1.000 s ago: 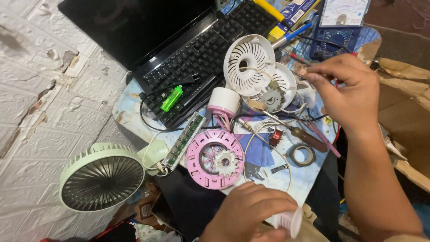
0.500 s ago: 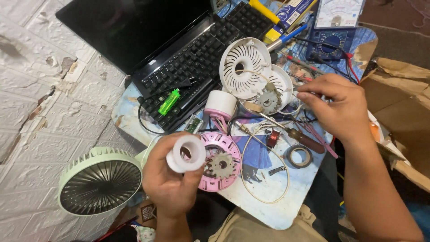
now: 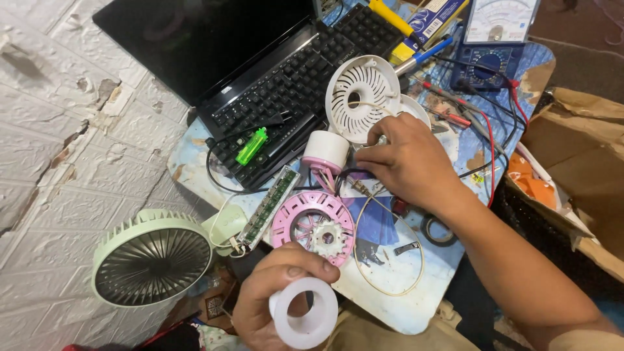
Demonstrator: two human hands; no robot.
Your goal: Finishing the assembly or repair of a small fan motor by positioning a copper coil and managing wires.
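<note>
My left hand (image 3: 270, 296) holds a white spool of tape (image 3: 305, 313) near the bottom of the view, in front of the table. Just above it lies a pink round fan base (image 3: 312, 226) with a white gear in its middle. My right hand (image 3: 406, 162) rests fingers-down on the table by a white cylinder (image 3: 325, 151) and a white fan grille (image 3: 361, 99); what its fingertips pinch is hidden. A green circuit strip (image 3: 268, 207) lies left of the pink base.
A black laptop (image 3: 260, 71) with a green lighter (image 3: 251, 146) on its keyboard fills the back. A multimeter (image 3: 494, 36) with red and black leads sits back right. A pale green fan (image 3: 151, 257) stands at the left. Black tape roll (image 3: 437, 229) lies right.
My left hand came up with the white spool, then dropped back toward me. My right hand moved left and down, from the far-right parts onto the table beside the white grille.
</note>
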